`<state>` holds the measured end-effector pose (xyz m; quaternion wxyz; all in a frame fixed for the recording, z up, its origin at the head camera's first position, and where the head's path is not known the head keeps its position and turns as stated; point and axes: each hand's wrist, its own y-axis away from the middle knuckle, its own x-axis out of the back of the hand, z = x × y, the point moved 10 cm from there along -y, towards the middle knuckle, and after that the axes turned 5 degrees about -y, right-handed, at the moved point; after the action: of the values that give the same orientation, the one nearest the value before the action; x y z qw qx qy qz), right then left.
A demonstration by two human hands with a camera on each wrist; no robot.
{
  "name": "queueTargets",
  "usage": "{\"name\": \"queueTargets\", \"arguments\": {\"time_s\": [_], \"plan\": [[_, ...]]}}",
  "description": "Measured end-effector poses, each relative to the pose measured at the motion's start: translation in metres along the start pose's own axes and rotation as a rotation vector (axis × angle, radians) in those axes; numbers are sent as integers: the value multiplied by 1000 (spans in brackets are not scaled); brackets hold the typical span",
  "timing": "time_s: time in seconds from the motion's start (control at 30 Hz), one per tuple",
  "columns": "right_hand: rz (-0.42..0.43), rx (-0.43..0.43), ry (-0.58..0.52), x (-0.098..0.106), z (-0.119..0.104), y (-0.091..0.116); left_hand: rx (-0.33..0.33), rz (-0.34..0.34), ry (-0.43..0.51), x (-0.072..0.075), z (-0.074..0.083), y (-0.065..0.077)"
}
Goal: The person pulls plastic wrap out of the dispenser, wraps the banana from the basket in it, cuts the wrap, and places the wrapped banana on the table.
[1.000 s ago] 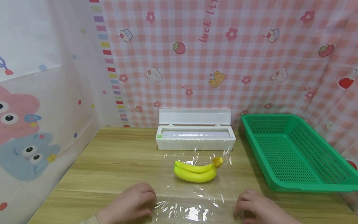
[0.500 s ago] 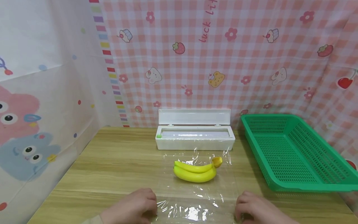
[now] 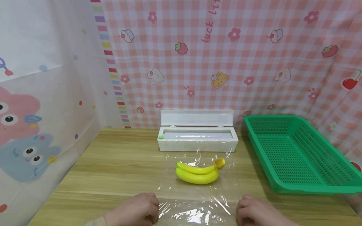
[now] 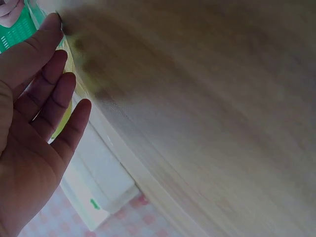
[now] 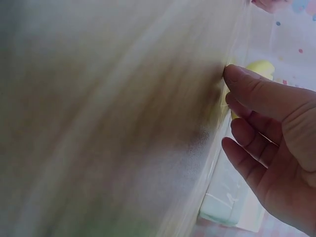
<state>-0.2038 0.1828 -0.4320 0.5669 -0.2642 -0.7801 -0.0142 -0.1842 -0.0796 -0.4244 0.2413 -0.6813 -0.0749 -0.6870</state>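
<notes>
A sheet of clear plastic wrap (image 3: 195, 216) runs over the wooden table from a white wrap dispenser (image 3: 198, 145) whose lid is raised. A bunch of two yellow bananas (image 3: 197, 179) lies on the sheet, stem to the right. At the sheet's near left corner, my left hand (image 3: 133, 209) pinches the wrap between thumb and forefinger. My right hand (image 3: 258, 212) pinches the near right corner the same way. In the left wrist view, the other fingers of the left hand (image 4: 39, 103) are spread loosely. Those of the right hand (image 5: 276, 133) curve slightly in the right wrist view.
On the right stands a green plastic basket (image 3: 314, 189) with slotted sides. A small green slider (image 3: 161, 137) sits at the dispenser's left end. Behind the wooden table (image 3: 113, 163) hangs a pink checked cloth (image 3: 195, 66), with a white printed cloth (image 3: 76, 103) on the left.
My left hand has shifted slightly toward the near edge and its fingers have drawn in on the wrap's corner. Glints along the near part of the wrap have changed. The bananas stay put.
</notes>
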Motion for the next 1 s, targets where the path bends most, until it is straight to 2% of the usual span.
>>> {"name": "queueTargets", "arguments": {"time_s": [0.23, 0.43, 0.53, 0.63, 0.8, 1.0], "plan": [[11, 18, 25, 0, -2, -1, -1, -13, -14, -2, 2, -1], [-24, -50, -58, -1, 5, 2, 66, -88, 37, -8, -6, 1], [-33, -70, -93, 2, 7, 3, 94, -88, 60, -7, -10, 3], [-24, -76, -113, 6, 7, 3, 108, -52, 69, -1, -13, 4], [79, -53, -73, 20, 3, 3, 116, 66, 83, 12, -15, 9], [164, -105, -48, 32, 8, 5, 123, 173, 125, 23, -20, 12]]}}
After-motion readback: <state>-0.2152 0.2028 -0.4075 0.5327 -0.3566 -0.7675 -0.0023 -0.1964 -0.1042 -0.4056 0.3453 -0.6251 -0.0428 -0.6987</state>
